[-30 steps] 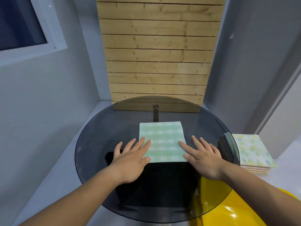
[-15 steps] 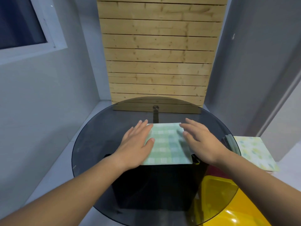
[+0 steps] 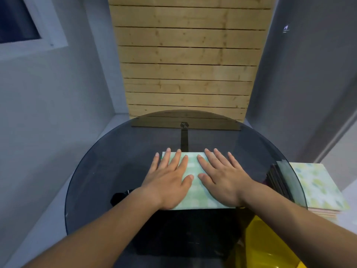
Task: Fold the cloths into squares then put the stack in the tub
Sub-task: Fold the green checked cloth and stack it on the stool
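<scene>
The green checked cloth [image 3: 193, 171] lies flat in the middle of the round glass counter [image 3: 116, 171]. Its near edge runs straight from 9 o'clock to 3 o'clock, and its far edge points to 12 o'clock, at the wood wall [image 3: 187, 64]. It looks close to a square, maybe a bit longer from 9 to 3, but my hands hide much of it, so I am not sure.

At 3 o'clock, just past the rim of the counter and lower down, sits a stack of cloths [image 3: 316, 186]. The top one is pale with yellow and green spots. I see part of the stack through the dark glass. At about 5 o'clock, under the counter's edge, is the yellow tub [image 3: 270, 240]. The rim of the counter lies between the green cloth and both of these. A black stand [image 3: 185, 235] shows under the glass at 6 o'clock. A window [image 3: 17, 18] is up at 10 o'clock.

My left hand [image 3: 168, 182] lies flat on the 9 o'clock side of the cloth, fingers straight and spread, with the little finger out over the cloth's edge. My right hand [image 3: 222, 180] lies flat on the 3 o'clock side, fingers straight and spread too. Both press palm down on the cloth and grip nothing. My fingers point to 12 o'clock. A strip of cloth shows between my thumbs.
</scene>
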A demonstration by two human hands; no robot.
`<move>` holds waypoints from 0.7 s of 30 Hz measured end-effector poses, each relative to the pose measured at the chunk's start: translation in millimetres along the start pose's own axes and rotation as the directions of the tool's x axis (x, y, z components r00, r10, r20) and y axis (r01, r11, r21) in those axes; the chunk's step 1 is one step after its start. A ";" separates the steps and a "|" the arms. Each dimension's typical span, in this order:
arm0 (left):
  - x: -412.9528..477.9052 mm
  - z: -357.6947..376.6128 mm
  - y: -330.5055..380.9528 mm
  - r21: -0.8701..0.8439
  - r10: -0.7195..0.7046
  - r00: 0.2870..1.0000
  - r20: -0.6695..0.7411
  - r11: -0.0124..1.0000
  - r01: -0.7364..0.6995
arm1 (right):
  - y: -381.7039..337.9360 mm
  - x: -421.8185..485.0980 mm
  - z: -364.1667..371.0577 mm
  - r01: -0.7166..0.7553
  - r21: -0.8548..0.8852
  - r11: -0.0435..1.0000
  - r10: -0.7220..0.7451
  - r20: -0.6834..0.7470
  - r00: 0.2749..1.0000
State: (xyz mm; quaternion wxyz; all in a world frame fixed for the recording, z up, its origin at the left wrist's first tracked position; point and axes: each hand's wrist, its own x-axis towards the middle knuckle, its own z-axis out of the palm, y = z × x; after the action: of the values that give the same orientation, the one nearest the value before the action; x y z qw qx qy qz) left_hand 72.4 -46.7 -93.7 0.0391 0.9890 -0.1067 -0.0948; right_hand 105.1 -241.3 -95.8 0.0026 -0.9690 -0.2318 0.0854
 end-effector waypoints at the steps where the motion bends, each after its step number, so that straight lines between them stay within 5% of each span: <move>1: -0.1 -0.3 0.4 0.009 -0.002 1.000 0.007 1.000 0.002 | -0.2 0.4 -1.2 0.000 0.001 1.000 0.000 0.013 1.000; 8: 1.5 -1.0 -5.4 0.005 0.014 1.000 0.001 1.000 -0.014 | 6.4 0.4 -3.7 -0.016 0.082 0.997 0.013 0.036 0.999; 15: -3.4 -0.1 -5.8 -0.150 -0.127 0.992 -0.026 0.981 0.122 | 3.0 -4.2 -4.2 -0.064 0.080 0.995 0.065 -0.009 0.998; 21: -21.6 -21.6 -8.5 -0.545 -0.309 0.938 -0.156 0.819 0.179 | 7.2 -24.8 -29.3 -0.118 0.577 0.808 0.236 -0.133 0.963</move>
State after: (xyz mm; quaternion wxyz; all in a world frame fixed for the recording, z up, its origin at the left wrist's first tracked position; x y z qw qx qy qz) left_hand 57.7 -32.5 -69.5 0.3065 0.9501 0.0570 -0.0056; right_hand 91.4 -257.8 -63.2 0.3036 -0.9457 -0.1031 0.0532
